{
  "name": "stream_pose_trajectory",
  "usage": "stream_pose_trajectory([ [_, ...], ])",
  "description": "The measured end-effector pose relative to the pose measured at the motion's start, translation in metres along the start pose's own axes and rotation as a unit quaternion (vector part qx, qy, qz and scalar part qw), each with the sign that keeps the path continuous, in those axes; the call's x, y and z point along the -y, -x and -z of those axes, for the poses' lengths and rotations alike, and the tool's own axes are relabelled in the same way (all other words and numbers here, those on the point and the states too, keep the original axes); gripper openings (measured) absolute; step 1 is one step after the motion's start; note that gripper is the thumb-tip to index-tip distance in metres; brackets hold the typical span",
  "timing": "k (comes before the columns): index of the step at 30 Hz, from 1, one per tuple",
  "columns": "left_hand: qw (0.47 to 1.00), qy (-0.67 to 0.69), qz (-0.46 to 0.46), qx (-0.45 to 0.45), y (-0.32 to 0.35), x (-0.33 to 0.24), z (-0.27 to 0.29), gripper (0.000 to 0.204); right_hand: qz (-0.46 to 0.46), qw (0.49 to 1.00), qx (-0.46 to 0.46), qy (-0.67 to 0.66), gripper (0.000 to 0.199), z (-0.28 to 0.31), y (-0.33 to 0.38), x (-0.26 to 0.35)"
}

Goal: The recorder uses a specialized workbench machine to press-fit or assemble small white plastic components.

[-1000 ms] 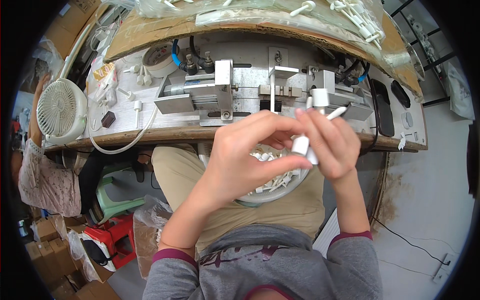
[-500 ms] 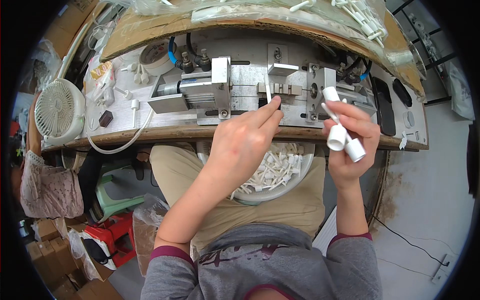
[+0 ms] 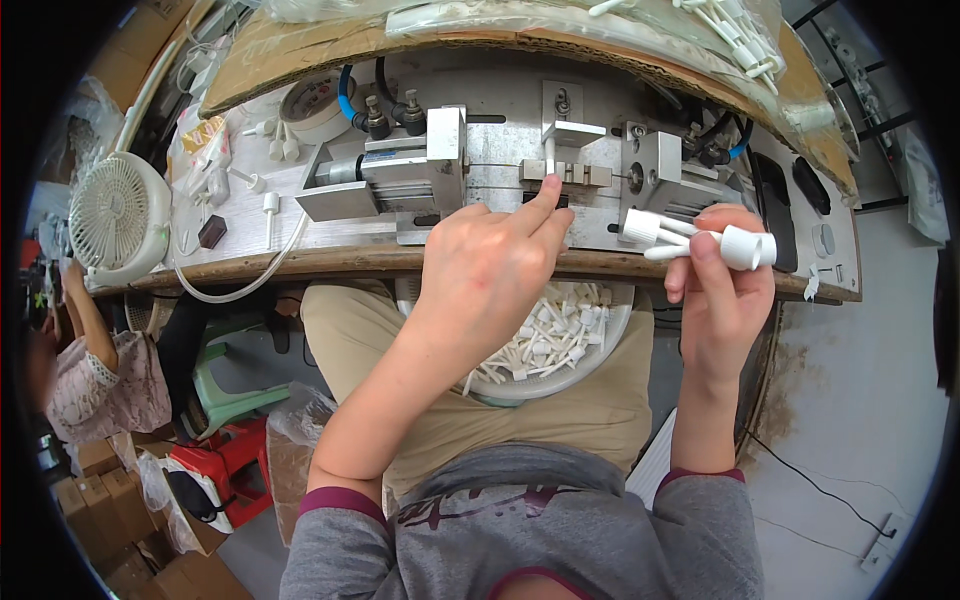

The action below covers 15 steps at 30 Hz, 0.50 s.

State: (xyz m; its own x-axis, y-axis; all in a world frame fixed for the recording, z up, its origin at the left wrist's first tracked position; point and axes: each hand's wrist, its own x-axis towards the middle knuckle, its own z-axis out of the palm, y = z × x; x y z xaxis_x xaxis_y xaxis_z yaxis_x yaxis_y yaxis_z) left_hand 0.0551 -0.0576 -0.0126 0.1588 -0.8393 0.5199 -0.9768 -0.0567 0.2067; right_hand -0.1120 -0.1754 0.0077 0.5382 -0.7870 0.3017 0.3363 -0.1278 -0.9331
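My left hand (image 3: 490,262) reaches over the bench edge with its index finger stretched out. The fingertip touches the near end of a thin white stem (image 3: 549,156), which lies across the small notched metal block (image 3: 597,177) of a clamping fixture. My left thumb is hidden beneath the hand. Off to the right, my right hand (image 3: 728,290) is closed around several white ribbed caps with stems (image 3: 741,248), their ends pointing both ways. In my lap, below the left hand, a bowl (image 3: 622,335) holds a heap of similar white capped stems (image 3: 545,340).
Metal cylinder blocks (image 3: 445,150) (image 3: 655,170) flank the fixture. Cardboard (image 3: 300,65) with plastic bags overhangs the back. At left stand a white fan (image 3: 120,218), a tape roll (image 3: 318,105) and a clear hose (image 3: 250,295). A dark phone (image 3: 775,225) lies at right. Another person (image 3: 105,375) sits far left.
The stem at the block has shifted slightly away, and my left index finger now presses on its near end. My right hand has turned, swinging the caps from hanging down to lying sideways.
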Motion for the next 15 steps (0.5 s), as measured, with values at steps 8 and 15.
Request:
stream_pose_trajectory([
  [8,0.958,0.280,-0.020,-0.052,-0.004,-0.009,0.019,0.040,-0.220,0.958,0.082,-0.167,0.017,0.008,0.005,0.002],
  [15,0.901,0.433,0.001,-0.006,0.011,-0.019,0.050,0.035,-0.239,0.935,0.078,-0.251,0.018,0.004,-0.001,0.000],
])
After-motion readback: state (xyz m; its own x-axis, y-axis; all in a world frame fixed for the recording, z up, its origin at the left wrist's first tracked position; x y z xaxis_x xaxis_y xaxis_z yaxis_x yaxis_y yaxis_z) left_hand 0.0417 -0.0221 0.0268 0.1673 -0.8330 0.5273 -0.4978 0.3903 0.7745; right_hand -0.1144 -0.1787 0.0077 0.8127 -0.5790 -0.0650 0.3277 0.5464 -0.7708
